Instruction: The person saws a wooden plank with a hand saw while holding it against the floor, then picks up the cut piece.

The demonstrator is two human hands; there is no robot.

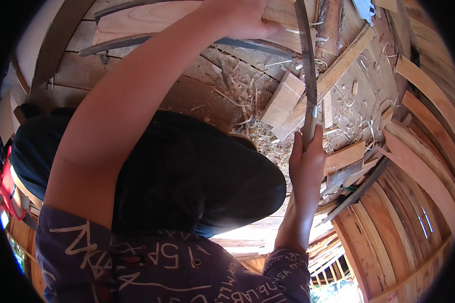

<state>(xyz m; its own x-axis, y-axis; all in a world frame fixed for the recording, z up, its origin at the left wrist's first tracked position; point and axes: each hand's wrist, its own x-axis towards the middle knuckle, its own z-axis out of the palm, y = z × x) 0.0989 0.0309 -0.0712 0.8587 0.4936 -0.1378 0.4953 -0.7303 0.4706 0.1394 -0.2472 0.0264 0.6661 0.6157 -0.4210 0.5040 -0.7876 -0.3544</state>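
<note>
My right hand [308,155] is closed around the handle [310,121] of a handsaw. Its long toothed blade [308,60] points away from me and runs out past the top edge of the view. At the top, my left hand [240,19] presses down on a pale wooden board [146,21], thumb out toward the blade; its other fingers are partly cut off by the view's edge. The board's right end lies beside the blade. Whether the teeth touch the wood I cannot tell. A dark curved strip [258,46] runs along the board's near side.
Wood shavings [247,96] litter the plank floor in front of my bent leg [202,171]. Offcuts [284,98] and a long narrow batten [344,58] lie right of centre. Several planks [414,177] lean along the right side. A red item [5,182] sits at far left.
</note>
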